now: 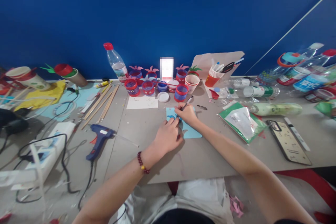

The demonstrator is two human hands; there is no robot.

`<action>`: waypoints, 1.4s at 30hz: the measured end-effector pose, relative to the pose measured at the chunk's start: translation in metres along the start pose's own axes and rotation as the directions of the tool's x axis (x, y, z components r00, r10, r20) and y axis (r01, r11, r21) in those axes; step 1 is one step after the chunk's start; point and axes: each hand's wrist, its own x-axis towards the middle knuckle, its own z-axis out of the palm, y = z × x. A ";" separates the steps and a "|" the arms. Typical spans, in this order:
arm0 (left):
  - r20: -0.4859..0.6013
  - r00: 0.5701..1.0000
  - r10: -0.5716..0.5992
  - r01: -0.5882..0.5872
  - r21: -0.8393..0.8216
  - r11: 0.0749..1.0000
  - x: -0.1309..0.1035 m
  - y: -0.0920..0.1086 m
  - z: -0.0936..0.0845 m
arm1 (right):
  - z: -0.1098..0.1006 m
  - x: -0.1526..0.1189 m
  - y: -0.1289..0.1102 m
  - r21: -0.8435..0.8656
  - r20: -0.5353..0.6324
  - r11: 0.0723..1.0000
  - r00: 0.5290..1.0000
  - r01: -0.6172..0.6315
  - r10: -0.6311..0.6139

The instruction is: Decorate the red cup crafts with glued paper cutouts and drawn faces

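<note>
A light blue sheet of paper (193, 132) lies on the table in front of me, with a darker blue leaf-shaped paper cutout (172, 116) on top. My left hand (169, 134) rests over the sheet's left side, its fingertips pressing the cutout down. From the right, my right hand (187, 114) grips a dark pen (188, 102), its tip down by the cutout near my left fingertips. The fingers partly hide the cutout and the pen's tip. A black pen cap (202, 107) lies just right of the sheet.
Behind the sheet stand several red-and-blue cups (181, 93) with faces or paper leaves. A glue gun (101, 140) and power strip (49, 150) with cables lie left. On the right are a green packet (243, 120), a phone (288, 143), a marker (296, 134) and plastic bottles (261, 91).
</note>
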 end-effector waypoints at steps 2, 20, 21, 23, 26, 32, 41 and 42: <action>-0.006 1.000 0.007 -0.007 0.004 1.000 0.000 0.000 0.001 | 0.001 0.000 0.001 -0.003 -0.006 1.000 1.000 -0.004 0.004; 0.003 1.000 -0.002 0.002 0.001 1.000 0.002 0.000 0.002 | 0.002 0.000 0.002 -0.011 -0.028 1.000 1.000 -0.009 0.009; -0.001 1.000 -0.002 0.002 -0.002 1.000 0.002 0.000 0.002 | 0.002 0.000 0.002 -0.010 -0.028 1.000 1.000 -0.012 0.011; -0.001 1.000 -0.003 0.003 -0.005 1.000 0.002 0.000 0.003 | 0.002 0.000 0.001 -0.009 -0.027 1.000 0.999 -0.018 0.018; 0.007 1.000 0.000 0.000 0.001 1.000 0.002 0.000 0.002 | 0.002 -0.001 0.001 0.000 -0.029 1.000 0.999 -0.021 0.021; 0.001 1.000 -0.003 0.003 -0.002 1.000 0.002 0.001 0.002 | 0.001 -0.001 0.000 0.005 -0.035 1.000 0.999 -0.010 0.010; -0.010 1.000 -0.018 0.018 -0.017 1.000 0.004 0.001 0.002 | 0.001 -0.001 -0.002 0.031 -0.041 0.999 0.999 -0.025 0.026; -0.014 1.000 -0.020 0.020 -0.022 1.000 0.004 0.001 0.002 | 0.001 -0.001 -0.002 0.034 -0.042 0.999 0.999 -0.025 0.026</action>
